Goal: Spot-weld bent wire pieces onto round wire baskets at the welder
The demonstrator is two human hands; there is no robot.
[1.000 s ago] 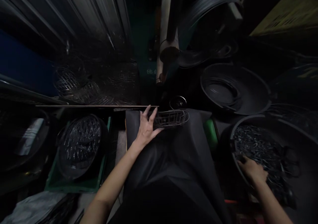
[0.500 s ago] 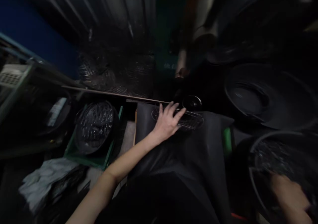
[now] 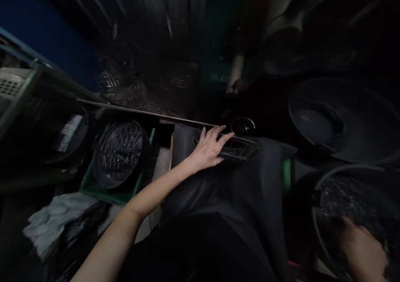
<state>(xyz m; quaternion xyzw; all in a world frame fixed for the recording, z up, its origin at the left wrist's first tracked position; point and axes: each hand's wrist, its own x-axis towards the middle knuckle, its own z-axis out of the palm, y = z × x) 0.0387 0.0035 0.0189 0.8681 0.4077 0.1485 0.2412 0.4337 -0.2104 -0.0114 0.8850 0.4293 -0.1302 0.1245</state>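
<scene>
A small oval wire basket point(image 3: 240, 148) lies on a black cloth point(image 3: 231, 182) spread over my lap. My left hand point(image 3: 208, 150) rests on the basket's left end, fingers spread over its rim. My right hand point(image 3: 362, 248) reaches into a black tub point(image 3: 318, 190) at the lower right that holds several small dark metal pieces point(image 3: 353, 202). The scene is dim, and whether the right hand grips a piece cannot be made out.
A green crate point(image 3: 93, 188) on the left holds a stack of wire baskets point(image 3: 118, 150). More wire baskets point(image 3: 146, 86) pile up behind a thin rod point(image 3: 140, 113). A wide black basin point(image 3: 340, 115) sits at the right. Grey bags point(image 3: 56, 223) lie lower left.
The view has swung left. My left hand shifted from the basket's side to lying over its top. My right hand stayed in the tub, now low in the corner.
</scene>
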